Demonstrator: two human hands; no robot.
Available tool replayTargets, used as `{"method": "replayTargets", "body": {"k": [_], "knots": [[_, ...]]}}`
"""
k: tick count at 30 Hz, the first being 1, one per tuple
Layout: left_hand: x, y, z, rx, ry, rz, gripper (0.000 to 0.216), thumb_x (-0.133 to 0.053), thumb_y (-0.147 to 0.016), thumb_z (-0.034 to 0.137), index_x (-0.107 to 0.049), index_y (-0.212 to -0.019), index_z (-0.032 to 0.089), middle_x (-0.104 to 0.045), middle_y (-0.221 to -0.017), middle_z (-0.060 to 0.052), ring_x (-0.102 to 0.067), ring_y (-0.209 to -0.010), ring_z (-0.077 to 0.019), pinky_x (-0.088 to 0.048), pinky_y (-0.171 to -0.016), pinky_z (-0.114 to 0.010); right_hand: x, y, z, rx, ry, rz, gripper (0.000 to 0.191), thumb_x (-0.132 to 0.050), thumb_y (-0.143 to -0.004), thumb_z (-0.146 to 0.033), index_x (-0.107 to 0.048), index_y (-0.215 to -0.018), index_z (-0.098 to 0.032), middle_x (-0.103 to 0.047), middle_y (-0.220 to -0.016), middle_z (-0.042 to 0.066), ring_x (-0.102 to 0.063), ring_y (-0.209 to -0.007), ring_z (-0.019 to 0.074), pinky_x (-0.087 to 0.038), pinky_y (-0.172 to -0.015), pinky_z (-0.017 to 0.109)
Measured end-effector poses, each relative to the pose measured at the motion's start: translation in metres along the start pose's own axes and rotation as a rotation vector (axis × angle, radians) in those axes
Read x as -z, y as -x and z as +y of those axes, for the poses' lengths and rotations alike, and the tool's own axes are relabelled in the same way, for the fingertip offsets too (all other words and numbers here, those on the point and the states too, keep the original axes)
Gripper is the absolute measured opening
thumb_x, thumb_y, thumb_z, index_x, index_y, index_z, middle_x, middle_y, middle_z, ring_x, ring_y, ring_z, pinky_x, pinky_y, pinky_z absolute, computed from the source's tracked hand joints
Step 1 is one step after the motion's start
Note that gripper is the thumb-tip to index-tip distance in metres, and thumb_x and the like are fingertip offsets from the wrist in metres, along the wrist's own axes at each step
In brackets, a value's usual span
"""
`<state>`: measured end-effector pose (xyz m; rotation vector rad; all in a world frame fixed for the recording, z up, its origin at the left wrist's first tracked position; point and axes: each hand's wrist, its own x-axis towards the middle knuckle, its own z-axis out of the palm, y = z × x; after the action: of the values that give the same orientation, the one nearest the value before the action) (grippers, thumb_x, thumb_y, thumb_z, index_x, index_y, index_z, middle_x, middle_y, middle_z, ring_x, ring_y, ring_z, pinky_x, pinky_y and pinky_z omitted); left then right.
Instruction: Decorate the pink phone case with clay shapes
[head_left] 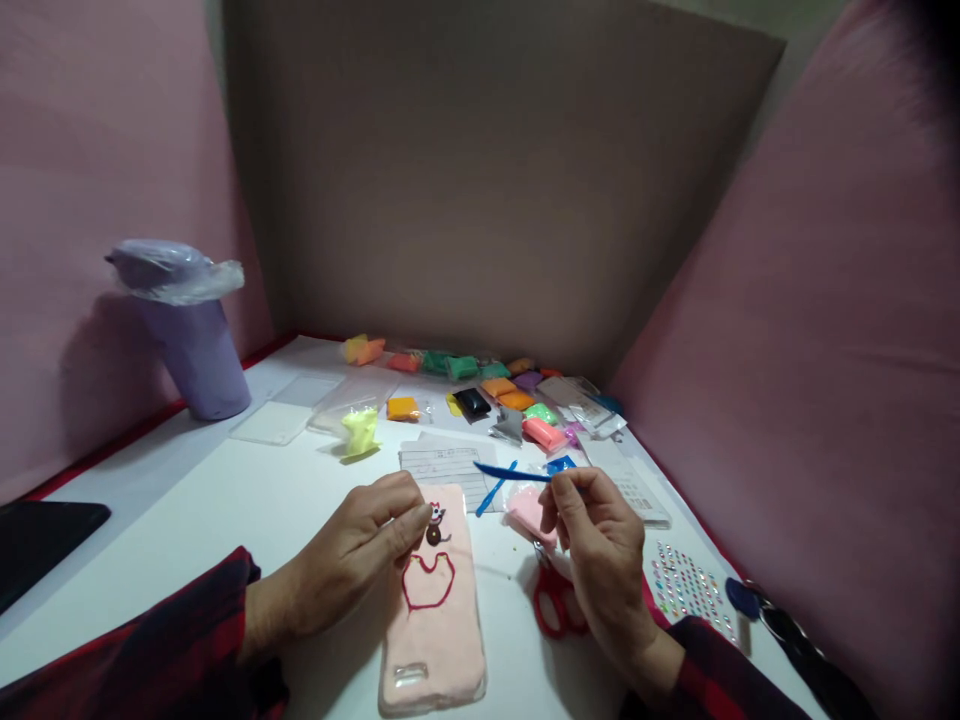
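A phone case (442, 640) covered in pale pink clay lies flat in front of me. A red clay outline (427, 606) and a small brown figure with a white face (433, 533) decorate it. My left hand (367, 535) is closed in a pinch over the case's upper left edge, hiding whatever its fingertips hold. Between thumb and fingers, my right hand (596, 535) grips a blue plastic modelling knife (510, 473), its blade pointing left above the table. Red-handled scissors (551, 600) and a pink clay packet (529, 510) lie beside that hand, partly covered.
Several coloured clay packets (472, 403) spread across the back of the white table. A second blue tool (495, 490) rests on lined paper (442, 462). At left stands a purple bin (195, 350); at right lies a rhinestone sheet (690, 590). Pink and grey walls enclose the table.
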<state>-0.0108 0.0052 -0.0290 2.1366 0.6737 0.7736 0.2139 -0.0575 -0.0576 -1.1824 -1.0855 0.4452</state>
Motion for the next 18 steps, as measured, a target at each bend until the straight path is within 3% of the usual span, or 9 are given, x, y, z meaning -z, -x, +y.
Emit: {"method": "replayTargets", "body": {"k": [3, 10, 18], "knots": [[-0.001, 0.000, -0.003, 0.033, -0.010, 0.085, 0.041, -0.038, -0.096, 0.035, -0.043, -0.058, 0.020, -0.048, -0.065, 0.002, -0.046, -0.062, -0.0133, -0.036, -0.062, -0.027, 0.003, -0.007, 0.003, 0.100, 0.146, 0.064, 0.018, -0.064, -0.088, -0.034, -0.063, -0.078, -0.020, -0.058, -0.065, -0.003, -0.050, -0.055, 0.0108, -0.041, -0.053, 0.024], [-0.002, -0.002, -0.009, 0.056, -0.095, 0.194, 0.044, -0.041, -0.094, 0.039, -0.041, -0.055, 0.020, -0.045, -0.059, 0.003, -0.044, -0.060, -0.0130, -0.036, -0.059, -0.026, 0.006, -0.014, 0.017, 0.394, 0.383, 0.018, 0.007, -0.064, -0.088, -0.021, -0.071, -0.088, -0.020, -0.067, -0.079, 0.001, -0.061, -0.070, 0.0154, -0.048, -0.062, 0.028], [-0.003, 0.001, -0.006, 0.071, -0.102, 0.214, 0.044, -0.041, -0.095, 0.041, -0.041, -0.056, 0.020, -0.045, -0.058, 0.004, -0.044, -0.057, -0.0118, -0.036, -0.057, -0.025, 0.003, -0.020, 0.020, 0.456, 0.542, -0.067, 0.016, -0.057, -0.088, -0.015, -0.072, -0.091, -0.021, -0.067, -0.077, 0.002, -0.061, -0.069, 0.0168, -0.047, -0.062, 0.029]]}}
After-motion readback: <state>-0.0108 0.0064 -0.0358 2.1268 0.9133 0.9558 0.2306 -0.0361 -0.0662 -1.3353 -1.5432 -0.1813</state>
